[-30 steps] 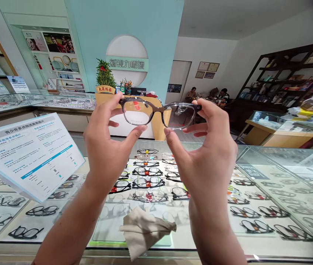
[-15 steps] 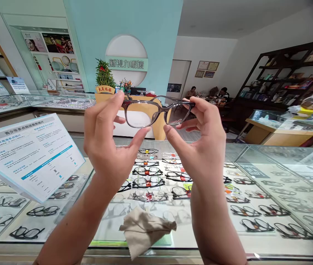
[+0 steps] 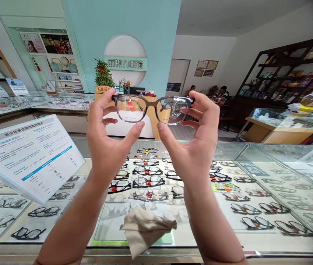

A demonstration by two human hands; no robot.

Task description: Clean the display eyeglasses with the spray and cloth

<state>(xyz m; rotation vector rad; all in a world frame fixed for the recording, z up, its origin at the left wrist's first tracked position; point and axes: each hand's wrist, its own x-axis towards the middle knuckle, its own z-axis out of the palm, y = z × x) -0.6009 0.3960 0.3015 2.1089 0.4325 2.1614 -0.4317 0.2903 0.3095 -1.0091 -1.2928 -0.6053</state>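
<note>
I hold a pair of glasses (image 3: 152,108) with a translucent grey-brown frame up at chest height, lenses facing me. My left hand (image 3: 108,141) pinches the left rim between thumb and fingers. My right hand (image 3: 193,141) pinches the right rim the same way. Both hands are closed on the frame. A crumpled beige cleaning cloth (image 3: 145,230) lies on the glass counter (image 3: 228,239) below my wrists.
Under the counter glass lie several rows of display glasses (image 3: 147,182). A tilted printed info sign (image 3: 31,156) stands at my left. More showcases run along the left and right. A dark shelf unit (image 3: 286,79) fills the right wall; people sit at the back.
The glasses were turned to one side half a second ago and now face me squarely again; both hands sit slightly further left and closer together than a second ago.
</note>
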